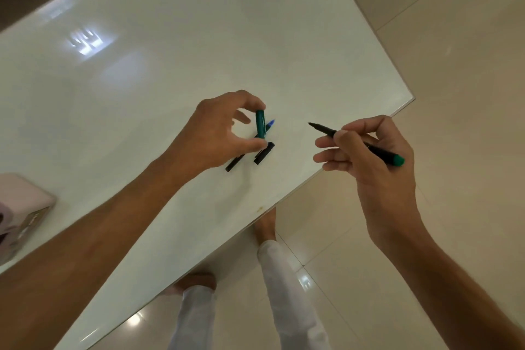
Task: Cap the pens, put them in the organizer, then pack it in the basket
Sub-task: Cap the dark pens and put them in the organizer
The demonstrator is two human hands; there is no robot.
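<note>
The left hand point(224, 133) pinches the green cap point(260, 123) upright above the desk point(170, 37). The right hand point(366, 156) grips the uncapped green pen point(352, 140), tip pointing left toward the cap, near but apart; axes misaligned.

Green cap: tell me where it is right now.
The green cap is pinched in the left hand, just above the blue pen and black cap on the table.

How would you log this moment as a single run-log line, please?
step: capping green pen | left hand: pinches green cap | right hand: holds uncapped green pen | table: blue pen, black cap
</note>
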